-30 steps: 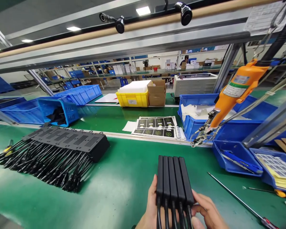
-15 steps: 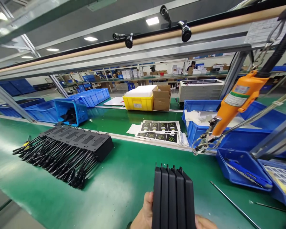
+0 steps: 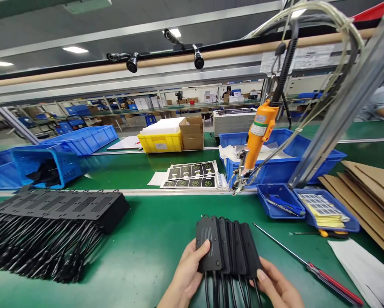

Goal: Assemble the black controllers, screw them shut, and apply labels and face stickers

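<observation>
Two hands hold five black cabled units (image 3: 224, 246), fanned, above the green bench (image 3: 153, 244).
The yellow bin (image 3: 161, 143) carries white sheets (image 3: 164, 125); the large blue bin (image 3: 269, 169) holds crumpled white material (image 3: 229, 152); one small tray (image 3: 265, 208) holds a blue-handled tool (image 3: 286, 205), the other (image 3: 350, 224) label sheets (image 3: 323, 204); the tipped basket (image 3: 69, 164) holds black pieces (image 3: 47, 172). The left hand (image 3: 186, 270) clamps the leftmost unit, thumb across its slotted face; the right hand (image 3: 279, 285) pinches the rightmost's lower corner. Two screwdrivers (image 3: 317, 271) lie to the right.
</observation>
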A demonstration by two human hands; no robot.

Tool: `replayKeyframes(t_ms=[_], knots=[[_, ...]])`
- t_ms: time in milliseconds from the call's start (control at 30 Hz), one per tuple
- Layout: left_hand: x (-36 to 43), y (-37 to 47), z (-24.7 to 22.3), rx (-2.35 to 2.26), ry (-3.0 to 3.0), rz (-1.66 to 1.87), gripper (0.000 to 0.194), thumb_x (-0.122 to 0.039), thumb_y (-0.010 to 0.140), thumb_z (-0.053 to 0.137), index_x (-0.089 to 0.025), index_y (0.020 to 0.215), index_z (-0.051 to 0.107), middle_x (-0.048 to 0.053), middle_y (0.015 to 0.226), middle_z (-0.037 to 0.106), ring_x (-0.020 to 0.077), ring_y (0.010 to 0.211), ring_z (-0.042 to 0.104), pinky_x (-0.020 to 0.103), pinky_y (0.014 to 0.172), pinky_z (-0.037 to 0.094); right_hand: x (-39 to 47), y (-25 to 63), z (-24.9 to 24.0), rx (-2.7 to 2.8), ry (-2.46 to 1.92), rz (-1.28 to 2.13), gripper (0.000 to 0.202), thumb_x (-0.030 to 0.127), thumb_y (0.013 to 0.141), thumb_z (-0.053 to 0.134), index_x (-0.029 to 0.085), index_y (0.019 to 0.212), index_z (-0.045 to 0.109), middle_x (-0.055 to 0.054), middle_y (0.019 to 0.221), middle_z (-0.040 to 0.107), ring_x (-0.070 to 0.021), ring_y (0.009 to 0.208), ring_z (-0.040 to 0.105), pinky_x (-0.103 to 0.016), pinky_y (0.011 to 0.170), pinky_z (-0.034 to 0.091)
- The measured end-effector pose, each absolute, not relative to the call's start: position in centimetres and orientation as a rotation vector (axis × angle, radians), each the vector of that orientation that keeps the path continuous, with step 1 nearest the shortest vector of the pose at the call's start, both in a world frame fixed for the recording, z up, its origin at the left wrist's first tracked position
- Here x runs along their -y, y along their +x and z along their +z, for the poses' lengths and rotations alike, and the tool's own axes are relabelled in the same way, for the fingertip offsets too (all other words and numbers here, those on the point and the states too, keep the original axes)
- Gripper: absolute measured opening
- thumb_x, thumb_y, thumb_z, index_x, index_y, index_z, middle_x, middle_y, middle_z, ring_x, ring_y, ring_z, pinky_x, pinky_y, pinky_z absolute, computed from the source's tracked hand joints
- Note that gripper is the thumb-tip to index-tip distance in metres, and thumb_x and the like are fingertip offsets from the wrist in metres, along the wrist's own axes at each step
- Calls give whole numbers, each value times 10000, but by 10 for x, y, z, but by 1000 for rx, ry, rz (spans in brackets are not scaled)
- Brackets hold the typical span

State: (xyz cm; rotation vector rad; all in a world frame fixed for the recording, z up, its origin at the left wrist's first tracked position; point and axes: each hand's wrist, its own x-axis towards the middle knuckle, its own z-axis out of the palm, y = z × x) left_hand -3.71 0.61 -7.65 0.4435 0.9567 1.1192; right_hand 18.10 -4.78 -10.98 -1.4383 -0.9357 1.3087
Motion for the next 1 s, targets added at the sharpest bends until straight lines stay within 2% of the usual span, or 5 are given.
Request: replayKeyframes(t_ms=[400, 600, 700, 867, 1000], knots=[[-25, -128, -57, -1191, 628, 1106, 556, -369, 509, 954, -144, 955, 709, 84, 848, 771, 244, 710, 732, 282, 592, 579, 39, 250, -126, 1157, -1643, 1178, 817, 682, 823, 515, 145, 1439, 499, -129, 1392, 584, -307, 1173, 640, -346, 877, 597], [-27, -162, -50, -1254, 715, 1081, 630, -446, 586, 906, -114, 1072, 682, 114, 893, 765, 262, 807, 732, 285, 658, 575, 16, 236, -114, 2003, -1776, 49, 610, 565, 903, 399, 119, 1120, 752, -208, 1130, 704, -379, 1018, 684, -523, 831, 597], [-30, -181, -47, -1292, 786, 1084, 686, -486, 649, 861, -104, 1176, 644, 132, 976, 756, 255, 875, 726, 281, 725, 571, 7, 198, -96, 2296, -1430, -162, 522, 441, 928, 483, 229, 1398, 563, -142, 1406, 570, -361, 1217, 599, -502, 933, 564], [-37, -213, -49, -1401, 989, 1051, 844, -540, 719, 794, -154, 1403, 486, 154, 1199, 692, 296, 1019, 695, 383, 865, 564, 8, 125, -110, 2530, -1127, 93, 1014, 491, 808, 689, 242, 1577, 77, -155, 1610, 81, -452, 1395, 324, -567, 1014, 485], [-39, -226, -59, -1461, 1246, 1030, 872, -559, 633, 855, -211, 1374, 554, 133, 1495, 470, 356, 1395, 394, 455, 1167, 292, 16, 91, -131, 2514, -1116, 119, 1053, 617, 816, 623, 217, 1572, 10, -203, 1573, 134, -510, 1349, 346, -673, 956, 463]])
